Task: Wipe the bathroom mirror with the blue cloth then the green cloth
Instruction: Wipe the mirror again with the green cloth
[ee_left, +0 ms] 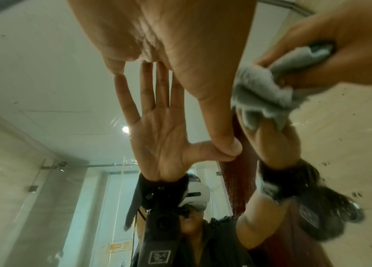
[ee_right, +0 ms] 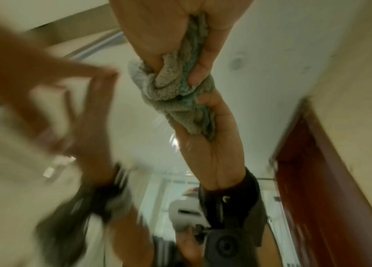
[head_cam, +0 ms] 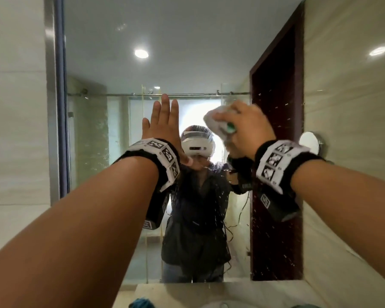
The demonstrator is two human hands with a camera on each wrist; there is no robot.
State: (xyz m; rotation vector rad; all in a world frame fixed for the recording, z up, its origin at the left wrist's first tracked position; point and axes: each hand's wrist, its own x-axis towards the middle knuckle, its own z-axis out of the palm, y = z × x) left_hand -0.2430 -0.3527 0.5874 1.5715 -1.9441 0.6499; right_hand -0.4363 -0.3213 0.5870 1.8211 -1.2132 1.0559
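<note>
**Both Hands on the Bathroom Mirror, Cloth in the Right**

I stand facing the bathroom mirror (head_cam: 125, 70), both arms raised to the glass. My left hand (head_cam: 162, 123) lies flat against it, fingers straight and close together, thumb out to the side; the left wrist view shows fingertips and thumb meeting their own reflection, and the hand holds nothing. My right hand (head_cam: 247, 127) is closed around a bunched cloth (head_cam: 216, 121), fingers and thumb curled over it, pressing the wad to the glass at about head height, to the right of my left hand. In the right wrist view the cloth (ee_right: 175, 90) reads pale grey-green with a teal edge; from the head view a bright green bit shows between my fingers. Water droplets (head_cam: 273, 230) speckle the right part of the mirror, over the reflected dark red door (head_cam: 276, 85). A round chrome fitting (head_cam: 310, 143) sits on the tiled wall (head_cam: 347, 107) just right of the mirror's edge. At the bottom of the head view, a blue cloth (head_cam: 141, 303) lies crumpled on the pale counter (head_cam: 265, 294), well below both hands.
</note>
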